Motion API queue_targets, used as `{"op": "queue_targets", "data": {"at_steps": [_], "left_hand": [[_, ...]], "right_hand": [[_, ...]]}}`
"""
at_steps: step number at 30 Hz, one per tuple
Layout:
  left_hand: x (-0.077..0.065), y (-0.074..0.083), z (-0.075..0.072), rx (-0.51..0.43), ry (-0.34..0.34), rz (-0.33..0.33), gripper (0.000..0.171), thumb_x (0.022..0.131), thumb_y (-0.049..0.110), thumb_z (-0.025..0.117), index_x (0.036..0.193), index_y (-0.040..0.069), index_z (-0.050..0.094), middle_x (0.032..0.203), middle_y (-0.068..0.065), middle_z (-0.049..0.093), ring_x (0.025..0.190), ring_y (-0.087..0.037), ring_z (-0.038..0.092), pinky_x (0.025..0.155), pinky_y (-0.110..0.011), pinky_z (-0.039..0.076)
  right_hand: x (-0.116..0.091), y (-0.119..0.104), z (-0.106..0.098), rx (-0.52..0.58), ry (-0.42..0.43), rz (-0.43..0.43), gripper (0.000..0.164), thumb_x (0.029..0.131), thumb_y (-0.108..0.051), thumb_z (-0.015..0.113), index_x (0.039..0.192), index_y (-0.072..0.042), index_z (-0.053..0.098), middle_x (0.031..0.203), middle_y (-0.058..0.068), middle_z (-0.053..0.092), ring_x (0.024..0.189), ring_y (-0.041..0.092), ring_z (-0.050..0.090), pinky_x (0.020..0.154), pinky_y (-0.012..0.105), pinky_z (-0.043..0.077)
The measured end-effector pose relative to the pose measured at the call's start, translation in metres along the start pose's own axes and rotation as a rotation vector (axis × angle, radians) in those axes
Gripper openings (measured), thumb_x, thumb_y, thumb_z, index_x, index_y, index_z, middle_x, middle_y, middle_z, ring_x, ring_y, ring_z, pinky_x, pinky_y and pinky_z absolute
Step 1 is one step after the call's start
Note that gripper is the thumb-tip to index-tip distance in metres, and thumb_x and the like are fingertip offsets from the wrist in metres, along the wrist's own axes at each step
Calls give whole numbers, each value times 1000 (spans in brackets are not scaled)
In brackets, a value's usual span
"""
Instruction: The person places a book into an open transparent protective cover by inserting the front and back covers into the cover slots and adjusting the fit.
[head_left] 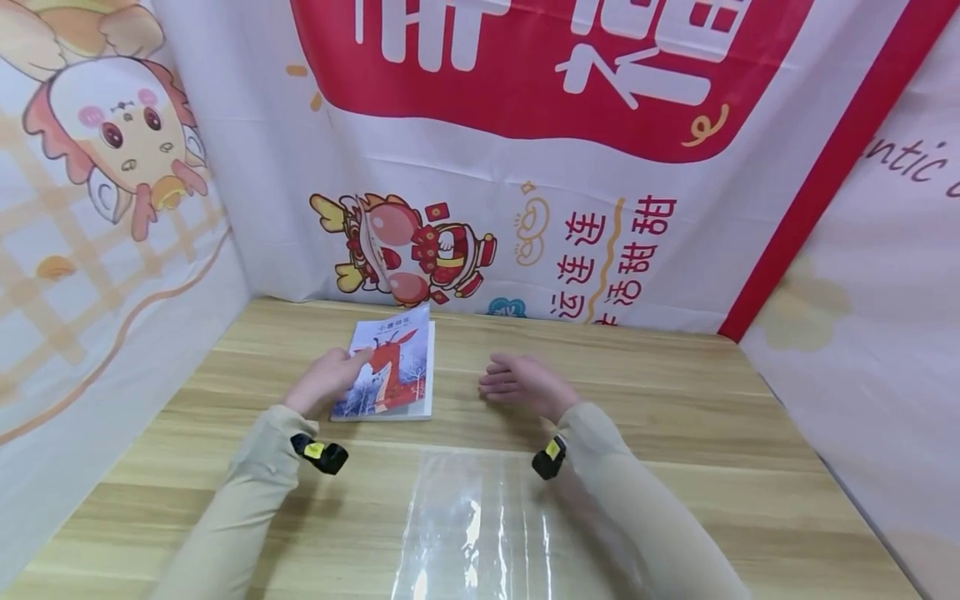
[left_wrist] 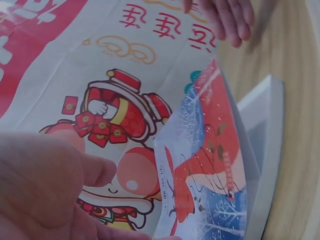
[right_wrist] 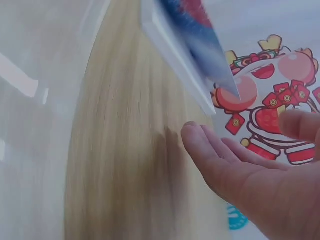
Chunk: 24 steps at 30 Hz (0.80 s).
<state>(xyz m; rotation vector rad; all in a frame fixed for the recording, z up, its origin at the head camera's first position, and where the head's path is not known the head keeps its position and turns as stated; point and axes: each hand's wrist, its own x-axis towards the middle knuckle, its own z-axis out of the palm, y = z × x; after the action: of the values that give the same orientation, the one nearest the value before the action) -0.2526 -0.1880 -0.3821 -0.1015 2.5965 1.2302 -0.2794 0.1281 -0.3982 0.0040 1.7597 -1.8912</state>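
Observation:
A thin book (head_left: 393,375) lies at the back left of the wooden table, its blue cover showing a red deer. The right side of the front cover stands up off the white pages, as the left wrist view shows too. Over the left part of the cover reaches my left hand (head_left: 328,379); its thumb is extended and its fingertips seem to touch the cover. To the right of the book, apart from it, my right hand (head_left: 528,386) hovers with loosely extended fingers and holds nothing.
A clear plastic sheet or sleeve (head_left: 480,525) with shiny reflections lies at the front middle of the wooden table (head_left: 675,417). Printed cloth (head_left: 450,142) with red lettering and cartoon figures rises behind the table and along both sides.

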Motion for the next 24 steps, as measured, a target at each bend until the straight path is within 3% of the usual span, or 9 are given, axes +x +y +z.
{"op": "queue_targets", "data": {"at_steps": [4,9,18,24], "left_hand": [[2,-4,-4,-65,-22,-29,75,101,52,31,140,-12,28,128,-27,43,111,-35,46,89,-41,44],[1,-11,-6,-134,-27,-58,72,102,48,31,140,-12,28,133,-28,40,117,-36,43,96,-45,40],[4,-18,-8,-114,-45,-62,68,101,49,33,133,-11,40,124,-24,49,105,-31,49,89,-40,43],[5,-18,-12,-173,-80,-42,64,102,47,33,128,-10,44,115,-22,57,95,-28,59,85,-38,47]], "right_hand": [[8,0,9,161,-4,58,57,102,-30,42,140,11,30,137,30,40,125,39,43,100,43,38],[18,-3,19,260,20,114,62,102,-35,43,141,11,27,138,30,39,126,39,42,101,43,37],[26,2,29,316,28,180,70,98,-42,47,141,10,27,137,31,39,126,41,41,101,46,37],[30,6,32,377,5,179,76,97,-45,48,141,11,25,137,33,37,127,41,39,101,47,36]]}}
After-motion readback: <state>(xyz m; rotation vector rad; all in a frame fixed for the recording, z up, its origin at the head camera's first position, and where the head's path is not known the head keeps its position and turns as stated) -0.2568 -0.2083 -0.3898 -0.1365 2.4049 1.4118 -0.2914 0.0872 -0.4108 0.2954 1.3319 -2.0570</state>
